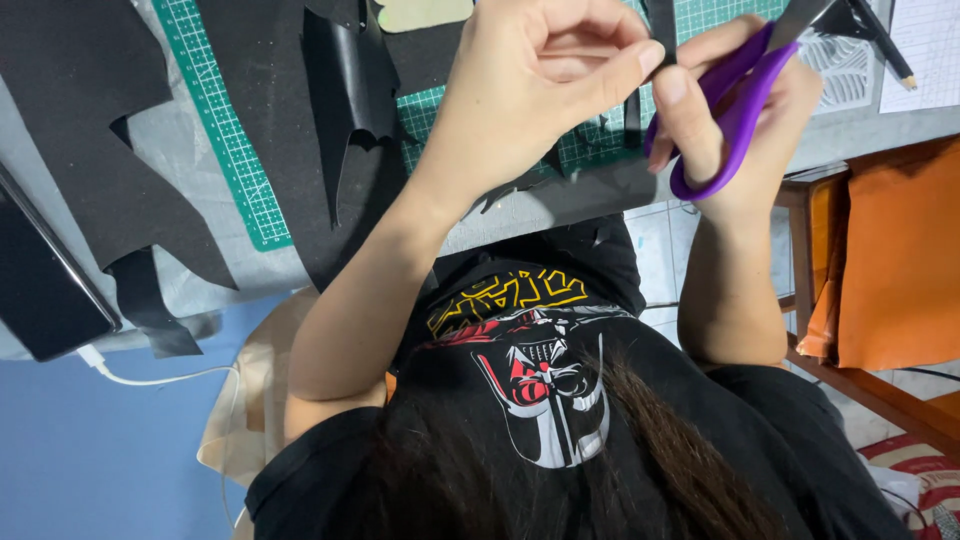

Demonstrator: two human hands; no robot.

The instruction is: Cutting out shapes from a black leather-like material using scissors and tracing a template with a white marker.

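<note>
- The left hand (540,85) is above the near edge of the table (590,195), with fingers curled and thumb and forefinger pinching a narrow black strip (660,25).
- The strip runs up from the pinch to the picture's top edge, over the green cutting mat (225,130).
- The right hand (745,125) grips purple scissors (735,95), thumb through one loop, fingers wrapped through the other.
- The scissor blades point up and away, just beside the strip; whether they touch it cannot be told.
- Both hands are close together, thumbs nearly meeting.
- Black sheets (90,150) lie over the mat and the table's left part; one glossy cut piece (350,90) with a jagged edge lies near the left forearm.
- A dark phone (45,285) with a white cable (150,378) lies at the table's near left corner.
- A pencil (885,45) and white paper (930,50) are at the far right corner.
- An orange chair (895,260) stands to the right of the table.
</note>
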